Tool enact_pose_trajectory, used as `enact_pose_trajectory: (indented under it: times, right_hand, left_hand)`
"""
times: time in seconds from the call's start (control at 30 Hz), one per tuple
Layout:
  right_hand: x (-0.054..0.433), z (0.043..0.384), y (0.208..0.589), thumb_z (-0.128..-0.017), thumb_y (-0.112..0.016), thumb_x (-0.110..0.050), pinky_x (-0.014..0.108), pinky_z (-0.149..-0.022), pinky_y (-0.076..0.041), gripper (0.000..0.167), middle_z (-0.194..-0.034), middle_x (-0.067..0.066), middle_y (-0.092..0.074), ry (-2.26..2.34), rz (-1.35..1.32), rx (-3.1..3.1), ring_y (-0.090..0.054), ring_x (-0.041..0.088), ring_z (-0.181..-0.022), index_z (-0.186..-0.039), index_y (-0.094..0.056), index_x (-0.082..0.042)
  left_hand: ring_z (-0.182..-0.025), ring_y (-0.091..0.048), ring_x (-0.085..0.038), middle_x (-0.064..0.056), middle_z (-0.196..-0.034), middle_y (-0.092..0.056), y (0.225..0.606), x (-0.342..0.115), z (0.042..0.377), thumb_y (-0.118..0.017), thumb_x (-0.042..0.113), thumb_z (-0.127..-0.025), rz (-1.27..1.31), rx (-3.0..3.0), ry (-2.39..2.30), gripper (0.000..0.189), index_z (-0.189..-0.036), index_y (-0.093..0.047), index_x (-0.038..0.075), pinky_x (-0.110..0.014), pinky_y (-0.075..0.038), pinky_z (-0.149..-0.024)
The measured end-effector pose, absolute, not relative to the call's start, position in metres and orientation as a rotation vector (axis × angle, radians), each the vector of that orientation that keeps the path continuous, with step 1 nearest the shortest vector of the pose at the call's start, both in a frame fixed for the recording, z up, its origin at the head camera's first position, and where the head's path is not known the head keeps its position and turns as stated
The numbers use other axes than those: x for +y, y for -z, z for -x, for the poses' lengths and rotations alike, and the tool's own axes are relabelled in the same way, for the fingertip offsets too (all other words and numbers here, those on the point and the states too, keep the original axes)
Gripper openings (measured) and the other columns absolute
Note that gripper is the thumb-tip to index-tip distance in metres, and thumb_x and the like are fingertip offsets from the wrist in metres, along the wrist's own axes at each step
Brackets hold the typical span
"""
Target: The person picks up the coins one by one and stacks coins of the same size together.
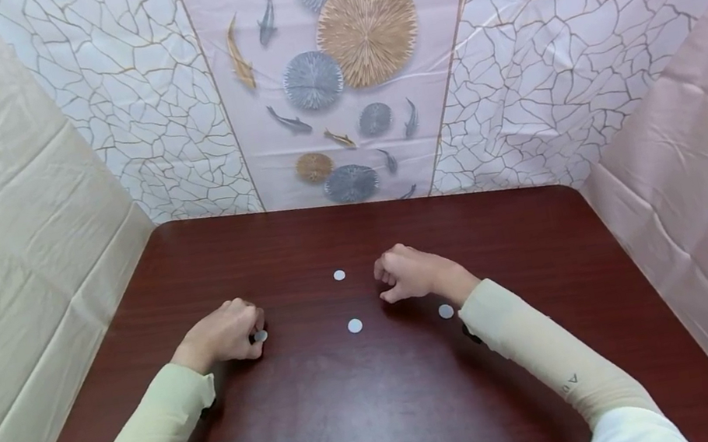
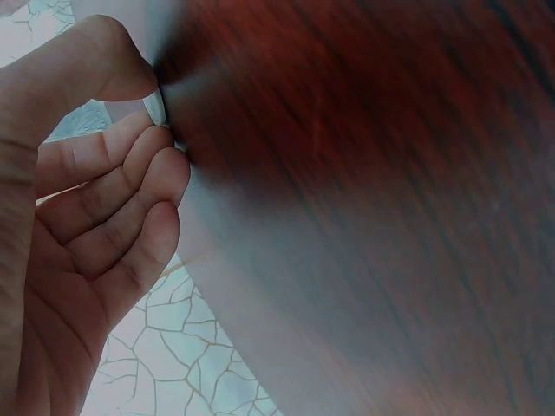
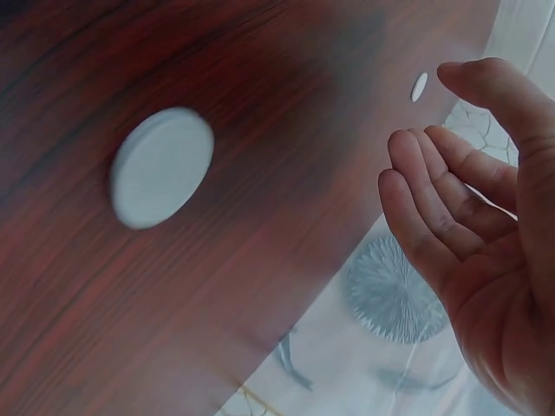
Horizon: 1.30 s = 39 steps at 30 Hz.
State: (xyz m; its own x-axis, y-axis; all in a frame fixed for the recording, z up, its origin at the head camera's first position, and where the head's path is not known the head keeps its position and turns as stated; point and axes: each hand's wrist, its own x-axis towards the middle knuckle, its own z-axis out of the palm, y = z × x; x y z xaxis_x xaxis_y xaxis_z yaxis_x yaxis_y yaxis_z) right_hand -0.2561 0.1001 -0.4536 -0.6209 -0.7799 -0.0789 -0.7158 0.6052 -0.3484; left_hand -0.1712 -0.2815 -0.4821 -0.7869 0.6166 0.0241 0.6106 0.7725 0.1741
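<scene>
My left hand (image 1: 225, 334) pinches a small white disc (image 1: 261, 336) between thumb and forefinger, low over the left part of the table. Seen from the left wrist, the disc (image 2: 155, 107) shows edge-on at the fingertips (image 2: 153, 139), right at the wooden surface. To the right of the middle, my right hand (image 1: 414, 272) is held over the table with its fingers loosely bent and the thumb apart, nothing between them. A large-looking white disc (image 3: 163, 168) lies below the wrist in the right wrist view. Farther off, another disc (image 3: 419, 87) appears near the thumb tip.
Two white discs, a farther one (image 1: 339, 275) and a nearer one (image 1: 354, 326), lie on the dark red-brown table (image 1: 346, 420) between the hands. A third disc (image 1: 446, 311) lies beside the right sleeve. Patterned cloth (image 1: 164, 112) hangs behind the table, with pale cloth at both sides.
</scene>
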Motion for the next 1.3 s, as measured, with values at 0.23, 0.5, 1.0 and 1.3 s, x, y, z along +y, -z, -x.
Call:
enact_pose_trajectory:
  times: [0.23,0.5,1.0,1.3]
  right_hand:
    - [0.078,0.266,0.459,-0.091,-0.082,-0.019,0.028,-0.084,-0.061,0.031,-0.101,0.013,-0.078,0.431,1.272,2.626,-0.075,0.018,-0.092,-0.112,-0.074,0.003]
    - [0.054,0.282,0.463,-0.092,-0.080,-0.019,0.030,-0.086,-0.061,0.031,-0.104,0.012,-0.078,0.449,1.238,2.648,-0.075,0.019,-0.096,-0.114,-0.074,0.002]
    - [0.027,0.303,0.477,-0.094,-0.078,-0.018,0.031,-0.091,-0.059,0.032,-0.112,0.011,-0.076,0.410,1.095,2.618,-0.072,0.018,-0.103,-0.120,-0.073,0.000]
    - [0.018,0.308,0.467,-0.097,-0.076,-0.018,0.029,-0.076,-0.054,0.013,-0.089,0.005,-0.074,0.308,1.121,2.569,-0.065,0.013,-0.077,-0.103,-0.076,-0.006]
  left_hand:
    - [-0.057,-0.044,-0.005,0.009,-0.064,-0.052,0.482,-0.281,0.171,-0.075,0.008,-0.072,-1.009,2.935,-0.278,0.012,-0.071,-0.063,0.013,-0.023,-0.039,-0.054]
    - [-0.057,-0.037,-0.005,0.009,-0.063,-0.047,0.479,-0.281,0.170,-0.074,0.008,-0.075,-0.977,2.922,-0.271,0.015,-0.069,-0.062,0.013,-0.022,-0.033,-0.054]
    - [-0.057,-0.040,-0.005,0.009,-0.063,-0.049,0.484,-0.280,0.171,-0.074,0.009,-0.073,-0.990,2.933,-0.258,0.014,-0.069,-0.061,0.014,-0.022,-0.036,-0.054]
    - [-0.057,-0.042,-0.006,0.009,-0.063,-0.051,0.484,-0.280,0.172,-0.074,0.010,-0.073,-0.991,2.947,-0.234,0.014,-0.070,-0.062,0.015,-0.023,-0.038,-0.054]
